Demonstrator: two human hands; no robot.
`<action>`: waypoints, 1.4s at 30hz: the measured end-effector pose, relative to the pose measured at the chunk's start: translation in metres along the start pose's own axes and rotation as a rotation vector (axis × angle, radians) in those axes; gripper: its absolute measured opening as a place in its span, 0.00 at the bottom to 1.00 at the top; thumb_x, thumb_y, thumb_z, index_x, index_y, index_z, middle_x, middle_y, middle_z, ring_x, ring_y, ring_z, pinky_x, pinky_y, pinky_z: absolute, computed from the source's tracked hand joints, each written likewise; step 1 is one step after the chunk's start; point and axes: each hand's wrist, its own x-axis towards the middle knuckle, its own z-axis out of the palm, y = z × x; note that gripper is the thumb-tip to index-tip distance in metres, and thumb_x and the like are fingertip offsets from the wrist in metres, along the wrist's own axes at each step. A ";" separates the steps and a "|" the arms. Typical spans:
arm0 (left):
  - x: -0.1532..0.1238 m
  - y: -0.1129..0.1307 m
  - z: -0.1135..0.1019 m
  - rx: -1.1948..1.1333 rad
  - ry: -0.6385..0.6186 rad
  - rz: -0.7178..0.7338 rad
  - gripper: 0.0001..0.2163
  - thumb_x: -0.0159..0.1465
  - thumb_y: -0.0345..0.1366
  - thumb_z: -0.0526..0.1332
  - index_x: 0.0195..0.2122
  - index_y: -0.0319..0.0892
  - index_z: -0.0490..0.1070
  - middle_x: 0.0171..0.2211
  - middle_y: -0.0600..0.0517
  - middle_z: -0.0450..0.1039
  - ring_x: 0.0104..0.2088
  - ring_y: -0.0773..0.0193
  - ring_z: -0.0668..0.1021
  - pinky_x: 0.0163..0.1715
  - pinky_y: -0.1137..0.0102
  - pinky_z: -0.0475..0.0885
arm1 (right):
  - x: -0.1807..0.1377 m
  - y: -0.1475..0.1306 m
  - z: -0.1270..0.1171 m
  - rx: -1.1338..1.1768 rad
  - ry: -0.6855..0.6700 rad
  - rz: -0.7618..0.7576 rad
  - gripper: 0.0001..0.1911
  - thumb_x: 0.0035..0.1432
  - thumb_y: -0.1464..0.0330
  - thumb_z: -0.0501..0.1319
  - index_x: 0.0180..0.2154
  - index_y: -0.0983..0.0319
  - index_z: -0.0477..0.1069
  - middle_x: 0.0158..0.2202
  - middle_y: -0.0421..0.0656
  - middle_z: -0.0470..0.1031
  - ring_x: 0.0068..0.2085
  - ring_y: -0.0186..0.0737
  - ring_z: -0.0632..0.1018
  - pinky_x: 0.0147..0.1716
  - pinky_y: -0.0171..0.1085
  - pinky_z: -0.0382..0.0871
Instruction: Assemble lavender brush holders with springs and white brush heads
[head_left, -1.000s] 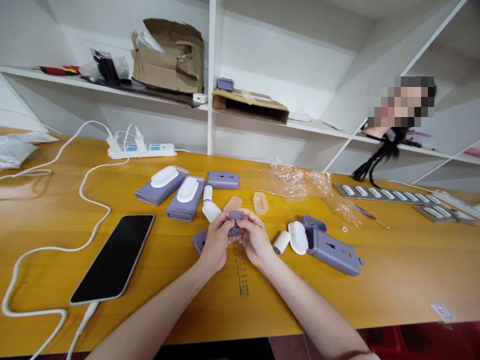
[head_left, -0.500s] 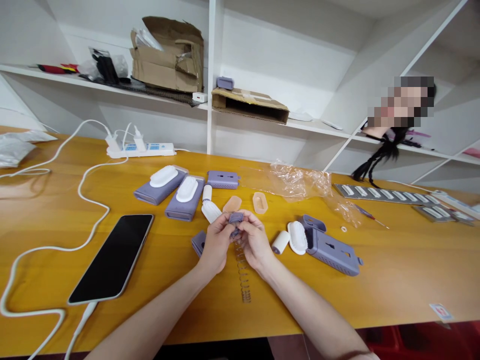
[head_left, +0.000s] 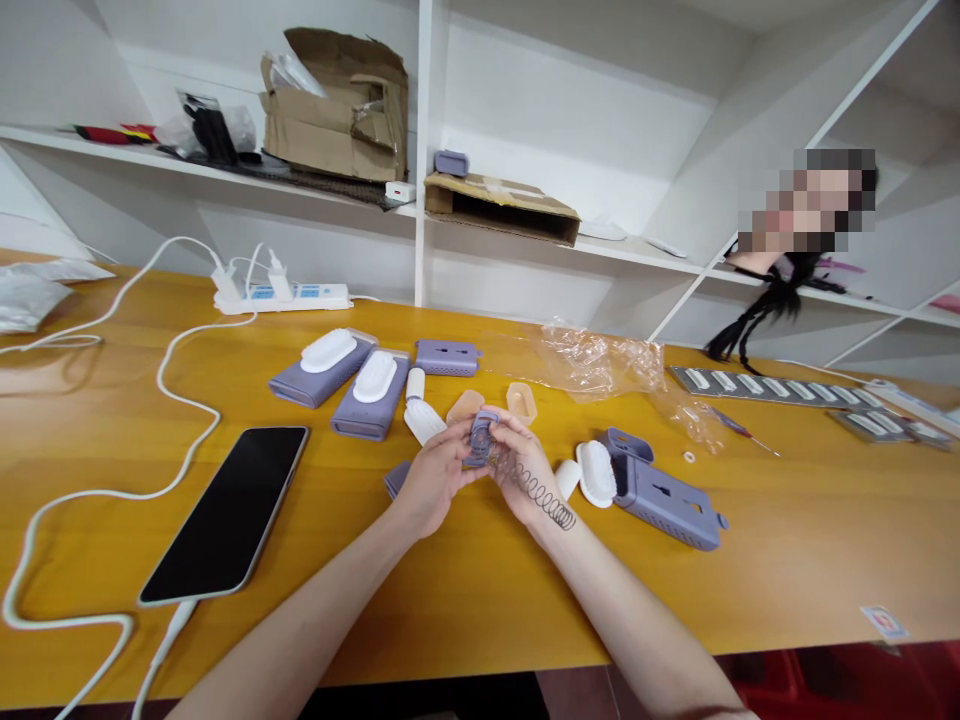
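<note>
Between my two hands is a small purple plastic part [head_left: 481, 436]. The fingers of my left hand [head_left: 435, 480] close on its left side, and those of my right hand [head_left: 521, 470] grip its right side. A metal coil spring [head_left: 546, 497] runs from the part across my right palm and wrist. Just beyond my fingers lie two peach-coloured oval cups [head_left: 521, 402] and a white ribbed brush piece [head_left: 424, 422]. To the right of my right hand are a white cylinder [head_left: 568, 478], a white bristled oval head [head_left: 597, 474] and a purple perforated case [head_left: 666, 503].
Two purple cases topped with white oval pieces [head_left: 375, 377] lie left of centre. A phone [head_left: 226, 515] with a white cable is at the left. Crumpled clear plastic [head_left: 600, 362], a screwdriver [head_left: 735, 427] and a grey strip of white parts [head_left: 772, 390] lie toward the right.
My hands have turned the purple part, so its ring-like opening shows. The spring has swung from hanging down between my wrists to lying across my right wrist.
</note>
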 end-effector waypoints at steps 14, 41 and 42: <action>0.005 0.004 -0.005 0.206 0.040 -0.058 0.09 0.56 0.30 0.56 0.39 0.40 0.69 0.35 0.51 0.76 0.29 0.67 0.79 0.34 0.73 0.68 | 0.001 -0.003 -0.009 -0.359 -0.029 -0.211 0.20 0.41 0.75 0.56 0.37 0.58 0.76 0.40 0.39 0.76 0.41 0.39 0.73 0.39 0.37 0.67; 0.005 0.011 -0.010 0.435 0.125 -0.135 0.07 0.52 0.26 0.59 0.33 0.37 0.68 0.25 0.49 0.77 0.23 0.67 0.78 0.22 0.77 0.65 | 0.005 -0.029 -0.036 -0.685 -0.456 0.102 0.22 0.45 0.68 0.65 0.45 0.63 0.71 0.31 0.42 0.77 0.29 0.34 0.77 0.30 0.34 0.68; 0.005 0.011 -0.009 0.446 0.133 -0.132 0.07 0.51 0.26 0.59 0.33 0.37 0.68 0.24 0.49 0.76 0.23 0.66 0.78 0.22 0.76 0.65 | 0.005 -0.030 -0.037 -0.703 -0.484 0.106 0.22 0.45 0.68 0.66 0.45 0.63 0.71 0.29 0.42 0.77 0.28 0.34 0.77 0.29 0.33 0.69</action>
